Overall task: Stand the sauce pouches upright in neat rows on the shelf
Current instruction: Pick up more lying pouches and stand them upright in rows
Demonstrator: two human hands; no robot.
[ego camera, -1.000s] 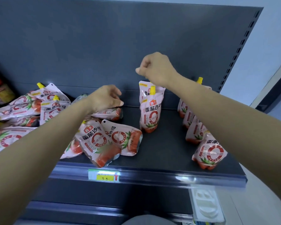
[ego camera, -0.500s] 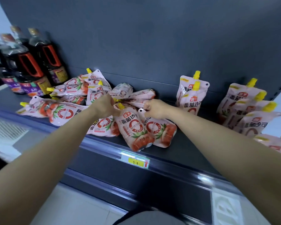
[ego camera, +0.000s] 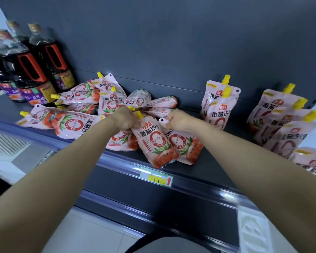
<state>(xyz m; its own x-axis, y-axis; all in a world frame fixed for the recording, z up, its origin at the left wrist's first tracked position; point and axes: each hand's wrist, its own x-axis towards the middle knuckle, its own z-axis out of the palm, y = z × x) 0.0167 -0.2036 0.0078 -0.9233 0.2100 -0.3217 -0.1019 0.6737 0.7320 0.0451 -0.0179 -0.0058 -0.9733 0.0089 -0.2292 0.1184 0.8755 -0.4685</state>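
On the dark shelf point(ego camera: 188, 110), the left hand point(ego camera: 125, 118) grips the left pouch point(ego camera: 153, 143) at its spout point(ego camera: 139, 115) and the right hand point(ego camera: 179, 121) pinches the right pouch point(ego camera: 184, 145) by its top corner, both lying flat, bases toward the front edge, with the standing pouches point(ego camera: 217, 106) off to the right.

Retail shop, grocery aisle: dark metal shelf point(ego camera: 219, 161) carrying a yellow price label point(ego camera: 156, 179) in its front rail, stocked with many identical sauce pouches point(ego camera: 219, 106) beside large dark sauce bottles point(ego camera: 35, 70).
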